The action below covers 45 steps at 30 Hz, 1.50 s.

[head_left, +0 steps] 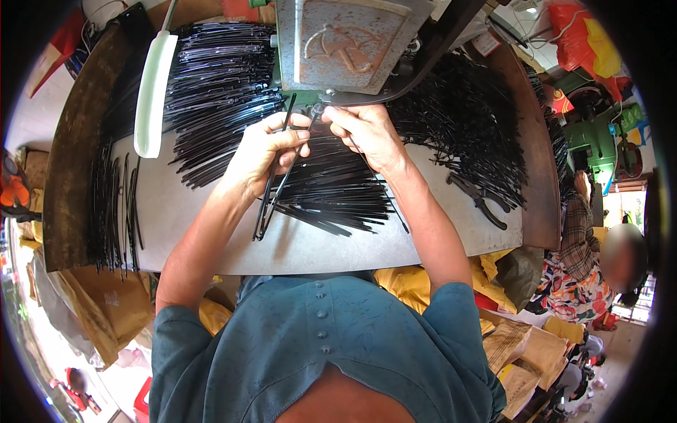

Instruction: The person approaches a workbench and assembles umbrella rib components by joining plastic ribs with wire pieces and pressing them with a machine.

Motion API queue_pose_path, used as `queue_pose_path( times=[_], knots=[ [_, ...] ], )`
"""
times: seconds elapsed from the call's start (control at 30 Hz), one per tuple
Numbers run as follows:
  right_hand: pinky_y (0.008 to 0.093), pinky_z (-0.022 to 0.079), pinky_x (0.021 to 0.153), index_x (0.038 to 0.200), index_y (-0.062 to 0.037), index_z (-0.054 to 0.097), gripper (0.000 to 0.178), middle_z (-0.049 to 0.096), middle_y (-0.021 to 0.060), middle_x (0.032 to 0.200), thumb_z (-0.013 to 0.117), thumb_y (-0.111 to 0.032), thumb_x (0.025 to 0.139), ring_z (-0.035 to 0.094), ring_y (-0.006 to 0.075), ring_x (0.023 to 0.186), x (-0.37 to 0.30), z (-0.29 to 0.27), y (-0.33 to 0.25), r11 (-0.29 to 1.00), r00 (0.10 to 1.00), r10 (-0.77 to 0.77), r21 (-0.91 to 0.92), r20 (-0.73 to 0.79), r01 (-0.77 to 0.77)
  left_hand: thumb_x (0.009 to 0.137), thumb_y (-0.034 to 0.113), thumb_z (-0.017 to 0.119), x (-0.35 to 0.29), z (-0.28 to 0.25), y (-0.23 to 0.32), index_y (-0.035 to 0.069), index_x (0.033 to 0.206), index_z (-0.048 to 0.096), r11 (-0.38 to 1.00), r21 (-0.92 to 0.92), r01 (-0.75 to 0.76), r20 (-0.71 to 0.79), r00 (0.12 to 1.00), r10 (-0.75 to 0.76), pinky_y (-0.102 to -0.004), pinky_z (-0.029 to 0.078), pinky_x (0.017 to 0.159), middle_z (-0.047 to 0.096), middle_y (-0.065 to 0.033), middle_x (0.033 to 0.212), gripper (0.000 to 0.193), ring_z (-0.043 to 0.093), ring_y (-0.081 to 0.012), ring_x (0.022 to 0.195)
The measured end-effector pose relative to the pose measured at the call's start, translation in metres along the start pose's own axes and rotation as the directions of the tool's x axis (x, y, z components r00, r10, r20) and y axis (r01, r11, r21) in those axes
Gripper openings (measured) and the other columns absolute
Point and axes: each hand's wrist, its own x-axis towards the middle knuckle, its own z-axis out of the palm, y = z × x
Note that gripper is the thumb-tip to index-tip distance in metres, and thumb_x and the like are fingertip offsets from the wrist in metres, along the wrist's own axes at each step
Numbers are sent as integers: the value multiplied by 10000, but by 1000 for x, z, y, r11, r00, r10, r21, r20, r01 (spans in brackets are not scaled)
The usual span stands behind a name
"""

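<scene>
Under the head of a green and grey machine with an umbrella relief on its plate, my two hands work close together. My left hand is closed round a pair of thin black umbrella ribs, which slant down toward the table's near edge. Fingers pinched near the machine's low tip, my right hand grips another thin black rib that trails down beside my forearm. What lies right between the right fingertips is too small to make out. A loose pile of black ribs lies beneath and between my hands.
Large heaps of black ribs cover the table left and right. Dark-handled pliers lie at right. A pale green lever hangs at left. Raised curved boards border the table. Another person sits at far right.
</scene>
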Motion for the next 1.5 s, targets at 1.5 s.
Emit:
queue_pose_path(
  times=[1.5],
  knots=[
    [156, 356, 371, 796, 22, 549, 170, 561, 76, 650, 498, -137, 828, 457, 46, 445, -5, 15, 3, 989, 997, 59, 143, -55, -50, 753, 33, 571, 17, 15, -6, 60, 719, 433, 984, 62, -167, -118, 978, 173, -160, 207, 321, 521, -51, 553, 145, 328, -34, 357]
  ],
)
